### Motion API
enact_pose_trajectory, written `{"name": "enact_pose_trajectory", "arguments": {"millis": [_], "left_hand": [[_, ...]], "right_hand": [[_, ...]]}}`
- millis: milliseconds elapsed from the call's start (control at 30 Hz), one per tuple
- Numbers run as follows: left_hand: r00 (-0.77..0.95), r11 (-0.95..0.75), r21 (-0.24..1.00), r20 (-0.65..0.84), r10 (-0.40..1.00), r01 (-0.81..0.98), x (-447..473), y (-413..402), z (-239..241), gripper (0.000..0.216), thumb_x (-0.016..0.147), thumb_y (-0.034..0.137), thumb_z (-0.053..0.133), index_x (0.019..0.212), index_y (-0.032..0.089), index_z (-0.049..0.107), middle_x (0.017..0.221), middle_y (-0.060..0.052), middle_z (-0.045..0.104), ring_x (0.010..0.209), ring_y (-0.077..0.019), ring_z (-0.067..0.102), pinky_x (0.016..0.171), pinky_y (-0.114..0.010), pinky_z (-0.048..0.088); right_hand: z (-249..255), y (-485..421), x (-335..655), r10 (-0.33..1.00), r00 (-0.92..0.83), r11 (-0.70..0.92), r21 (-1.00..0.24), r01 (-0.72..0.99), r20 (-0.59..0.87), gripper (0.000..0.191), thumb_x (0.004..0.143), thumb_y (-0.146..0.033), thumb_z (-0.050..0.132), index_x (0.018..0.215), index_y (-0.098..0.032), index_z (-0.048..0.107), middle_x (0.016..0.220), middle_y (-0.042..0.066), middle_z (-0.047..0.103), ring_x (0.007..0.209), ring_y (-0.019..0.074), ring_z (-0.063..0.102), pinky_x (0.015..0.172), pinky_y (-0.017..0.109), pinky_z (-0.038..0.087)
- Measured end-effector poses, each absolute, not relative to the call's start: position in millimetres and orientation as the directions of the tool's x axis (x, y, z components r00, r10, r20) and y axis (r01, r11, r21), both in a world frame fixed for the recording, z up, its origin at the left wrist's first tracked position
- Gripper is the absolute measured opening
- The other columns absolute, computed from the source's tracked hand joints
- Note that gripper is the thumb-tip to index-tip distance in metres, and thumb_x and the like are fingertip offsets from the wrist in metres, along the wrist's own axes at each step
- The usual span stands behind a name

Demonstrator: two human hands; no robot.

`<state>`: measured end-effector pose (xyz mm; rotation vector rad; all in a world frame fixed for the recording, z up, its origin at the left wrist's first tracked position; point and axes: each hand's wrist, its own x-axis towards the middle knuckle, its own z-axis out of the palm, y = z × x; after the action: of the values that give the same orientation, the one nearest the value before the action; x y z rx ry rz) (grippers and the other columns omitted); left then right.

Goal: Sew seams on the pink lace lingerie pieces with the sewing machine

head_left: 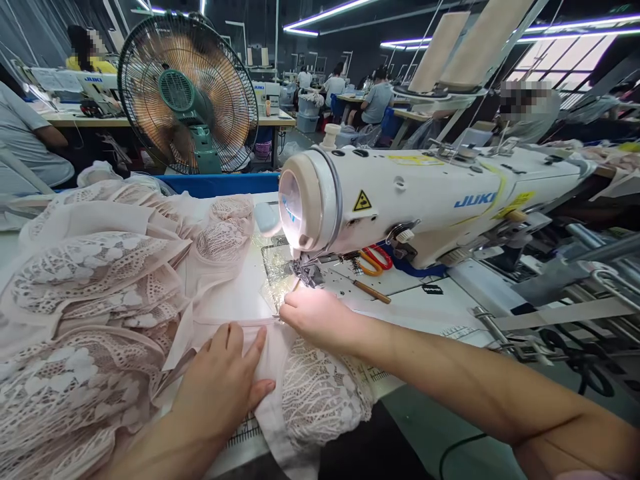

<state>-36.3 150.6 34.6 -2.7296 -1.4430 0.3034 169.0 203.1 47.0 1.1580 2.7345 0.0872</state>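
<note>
A pale pink lace bra lies at the front of the sewing machine bed, one lace cup hanging toward the table's edge. My left hand rests on its smooth fabric band with fingers spread. Close in front of the presser foot, my right hand has its fingers pinched together at the band's upper edge. A small metallic tip shows beside those fingertips, but what they hold is mostly hidden. The white sewing machine stands over the work with its lamp lit.
Stacked lace bras cover the left side. Orange-and-red-handled scissors, a wooden-handled tool and a blade lie right of the needle. A large fan stands behind a blue edge. Other people sit at machines beyond.
</note>
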Motion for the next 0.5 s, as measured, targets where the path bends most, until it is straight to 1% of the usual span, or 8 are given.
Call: {"name": "enact_pose_trajectory", "arguments": {"millis": [133,233,400,500], "left_hand": [[0.542,-0.555,-0.144,-0.121,0.831,0.819,-33.9,148.4,38.1,0.064,0.087,0.043,0.068,0.146,0.024,0.052,0.111,-0.018,0.063,0.108,-0.0354,0.057,0.087,-0.045,0.053],[0.541,-0.553,-0.149,-0.116,0.833,0.819,-33.9,148.5,38.4,0.063,0.088,0.043,0.067,0.146,0.024,0.052,0.111,-0.018,0.062,0.109,-0.0348,0.057,0.088,-0.044,0.052],[0.54,-0.566,-0.12,-0.193,0.819,0.815,-38.2,153.4,32.1,0.065,0.09,0.047,0.062,0.149,0.027,0.046,0.115,-0.018,0.061,0.111,-0.0357,0.056,0.089,-0.046,0.052],[0.536,-0.561,-0.115,-0.192,0.822,0.82,-38.0,153.0,32.5,0.064,0.09,0.046,0.063,0.149,0.026,0.048,0.116,-0.019,0.061,0.112,-0.0362,0.055,0.09,-0.046,0.052]], "right_hand": [[42.0,207.6,158.5,0.698,-0.706,0.716,0.089,0.693,-0.121,0.016,0.091,-0.009,0.053,0.095,-0.017,0.066,0.085,0.006,0.065,0.076,0.0197,0.059,0.052,0.03,0.027],[38.3,210.2,154.2,0.693,-0.712,0.721,0.084,0.688,-0.115,0.014,0.092,-0.011,0.053,0.096,-0.016,0.066,0.087,0.007,0.066,0.078,0.0203,0.06,0.053,0.031,0.027],[36.7,210.2,161.4,0.681,-0.719,0.732,0.099,0.674,-0.14,0.016,0.091,-0.009,0.053,0.096,-0.016,0.067,0.086,0.007,0.066,0.077,0.0214,0.06,0.053,0.032,0.031],[37.7,208.7,168.3,0.676,-0.725,0.737,0.1,0.668,-0.131,0.017,0.088,-0.006,0.055,0.093,-0.016,0.068,0.084,0.007,0.066,0.075,0.0205,0.058,0.055,0.03,0.034]]}}
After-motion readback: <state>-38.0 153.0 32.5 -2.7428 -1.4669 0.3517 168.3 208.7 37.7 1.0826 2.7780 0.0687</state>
